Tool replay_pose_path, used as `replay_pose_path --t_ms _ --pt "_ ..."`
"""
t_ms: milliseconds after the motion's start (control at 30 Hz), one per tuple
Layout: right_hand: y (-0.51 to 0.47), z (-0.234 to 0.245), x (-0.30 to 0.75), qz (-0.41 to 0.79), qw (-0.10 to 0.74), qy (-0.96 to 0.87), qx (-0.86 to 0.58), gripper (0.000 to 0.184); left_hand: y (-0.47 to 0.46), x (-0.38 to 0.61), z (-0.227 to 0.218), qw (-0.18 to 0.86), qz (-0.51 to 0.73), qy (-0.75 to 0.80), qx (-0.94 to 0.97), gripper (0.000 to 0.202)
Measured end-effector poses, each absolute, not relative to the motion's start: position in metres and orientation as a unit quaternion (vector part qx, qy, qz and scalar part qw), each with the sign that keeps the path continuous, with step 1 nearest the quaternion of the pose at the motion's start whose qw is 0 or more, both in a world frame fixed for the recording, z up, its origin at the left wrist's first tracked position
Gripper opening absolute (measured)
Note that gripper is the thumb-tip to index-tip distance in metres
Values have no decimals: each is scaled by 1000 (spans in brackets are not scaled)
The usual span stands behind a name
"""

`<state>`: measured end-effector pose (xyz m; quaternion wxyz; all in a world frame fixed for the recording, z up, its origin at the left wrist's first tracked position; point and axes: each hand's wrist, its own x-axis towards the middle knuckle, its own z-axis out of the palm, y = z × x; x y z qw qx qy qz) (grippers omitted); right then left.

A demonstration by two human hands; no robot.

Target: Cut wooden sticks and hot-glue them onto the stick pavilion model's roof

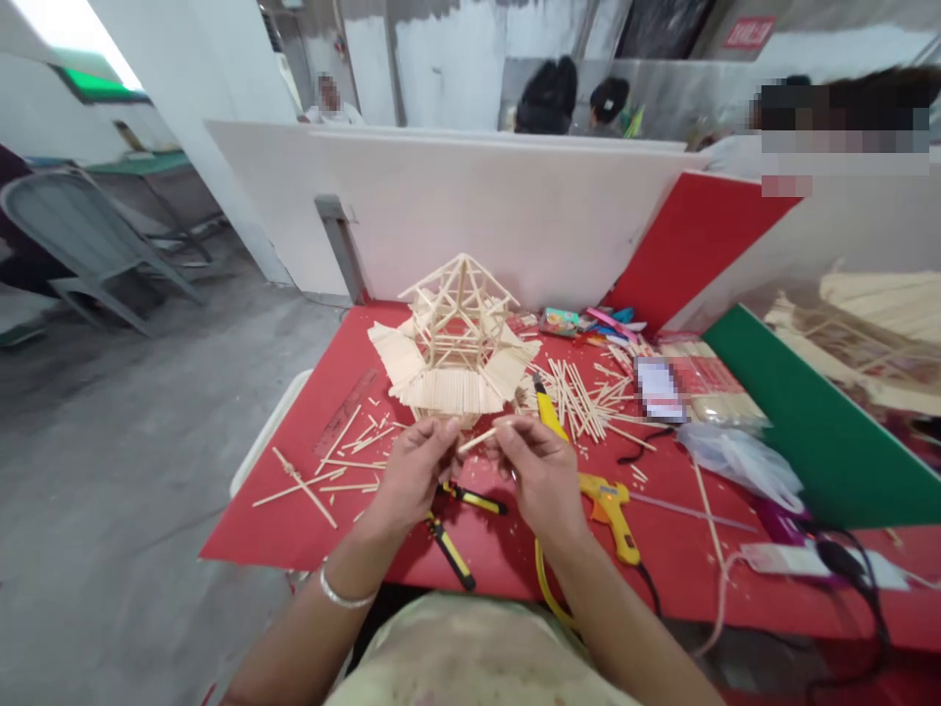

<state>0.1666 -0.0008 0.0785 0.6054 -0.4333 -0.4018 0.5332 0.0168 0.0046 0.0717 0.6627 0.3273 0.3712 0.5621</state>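
A short wooden stick [479, 439] lies across the gap between my hands, tilted up to the right. My right hand [540, 476] pinches its right end. The fingers of my left hand [422, 461] are pinched together close to the stick's left end; what is between them is hidden. Just beyond my hands stands a small house-like model [452, 390] of wooden sticks, with an open roof frame and slatted panels around it. Pliers [450, 552] with yellow-and-black handles lie below my hands. A yellow glue gun [612, 510] rests right of my right hand.
Loose sticks [580, 397] are piled on the red tabletop [294, 534], with more scattered at left. A yellow tool [548, 407], phone [660, 389], plastic bag [739, 461] and cables lie at right. A white board [485, 211] and green board [823, 431] border the table. People sit beyond.
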Motion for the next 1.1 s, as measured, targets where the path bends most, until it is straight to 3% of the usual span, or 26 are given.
replay_pose_path --t_ms 100,167,300,633,1100 --pt "16 103 165 505 669 -368 -402 20 17 22 83 631 611 366 309 29" --pt "28 119 160 490 684 -372 -392 21 27 33 93 642 608 348 312 23" --pt "52 129 149 441 696 -401 -400 24 49 57 120 632 663 300 266 30" --pt "95 125 156 358 624 -523 -458 43 98 60 133 574 716 338 210 33" --pt "92 121 170 359 591 -563 -452 36 115 61 136 556 727 361 183 32"
